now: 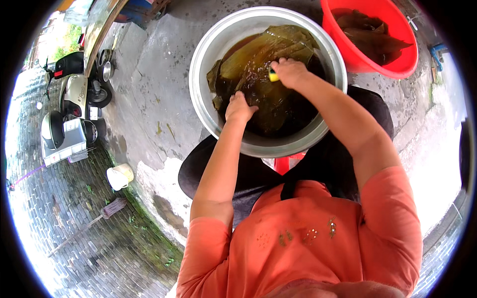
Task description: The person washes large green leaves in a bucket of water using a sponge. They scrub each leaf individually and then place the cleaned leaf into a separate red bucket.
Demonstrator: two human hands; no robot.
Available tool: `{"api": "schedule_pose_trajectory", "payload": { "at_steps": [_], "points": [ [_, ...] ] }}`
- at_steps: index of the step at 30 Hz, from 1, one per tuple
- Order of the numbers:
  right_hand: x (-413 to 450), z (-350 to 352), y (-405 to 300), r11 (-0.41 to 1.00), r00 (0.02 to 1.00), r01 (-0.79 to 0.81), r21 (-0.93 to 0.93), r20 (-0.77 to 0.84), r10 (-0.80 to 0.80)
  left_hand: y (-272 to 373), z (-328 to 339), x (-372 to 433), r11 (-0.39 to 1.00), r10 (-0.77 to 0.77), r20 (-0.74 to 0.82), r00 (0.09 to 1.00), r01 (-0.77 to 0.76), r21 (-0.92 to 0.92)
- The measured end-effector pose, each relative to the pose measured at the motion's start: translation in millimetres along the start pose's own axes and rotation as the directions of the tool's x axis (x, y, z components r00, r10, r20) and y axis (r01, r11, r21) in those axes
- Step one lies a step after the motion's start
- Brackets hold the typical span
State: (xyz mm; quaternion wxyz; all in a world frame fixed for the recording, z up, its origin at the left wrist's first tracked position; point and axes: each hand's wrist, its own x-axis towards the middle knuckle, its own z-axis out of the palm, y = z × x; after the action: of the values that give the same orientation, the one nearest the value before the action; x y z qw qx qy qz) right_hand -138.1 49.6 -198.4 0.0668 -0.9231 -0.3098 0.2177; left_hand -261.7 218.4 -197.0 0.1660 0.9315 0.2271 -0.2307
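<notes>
Wide brown-green leaves (264, 48) lie in dark water inside a large round aluminium basin (203, 74) before me. My right hand (291, 73) is closed around a small yellow and dark sponge (273, 74), over the leaves right of the basin's middle. At the left side of the leaves, my left hand (240, 108) rests with its fingertips on them, thumb apart from the fingers; whether it pinches a leaf edge is unclear. Part of the leaves is hidden under the dark, shining water.
A red plastic tub (372, 67) with more dark leaves (376, 39) stands close to the basin's upper right. Something red, partly hidden, shows under the basin. On the left are a parked scooter (76, 89), a white bucket (120, 176) and a broom (113, 208) on brick paving.
</notes>
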Motion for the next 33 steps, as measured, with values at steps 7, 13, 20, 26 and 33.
{"api": "schedule_pose_trajectory", "payload": {
  "at_steps": [7,13,20,26,33],
  "points": [
    [4.4,1.1,12.2,0.992,0.990,-0.118,0.035,-0.075,0.120,2.4,3.3,3.3,0.975,0.217,-0.216,0.952,-0.221,0.003],
    [4.5,0.4,12.4,0.992,0.992,-0.116,0.058,-0.048,0.119,-4.0,4.0,5.6,0.989,0.146,-0.244,0.959,-0.147,0.014],
    [6.1,-5.3,10.9,0.980,0.988,-0.130,0.150,-0.068,0.142,-17.2,0.9,9.4,0.463,-0.037,0.081,0.996,0.089,-0.882],
    [4.6,-16.2,-17.4,0.959,0.991,0.128,0.253,0.008,-0.135,-10.4,-22.8,2.8,-0.099,0.152,0.366,0.918,0.383,-0.919],
    [-17.7,21.5,-77.3,0.947,0.985,0.175,0.269,-0.056,-0.166,-12.1,-22.3,-1.7,-0.181,0.147,0.443,0.885,0.464,-0.867]
  ]
}}
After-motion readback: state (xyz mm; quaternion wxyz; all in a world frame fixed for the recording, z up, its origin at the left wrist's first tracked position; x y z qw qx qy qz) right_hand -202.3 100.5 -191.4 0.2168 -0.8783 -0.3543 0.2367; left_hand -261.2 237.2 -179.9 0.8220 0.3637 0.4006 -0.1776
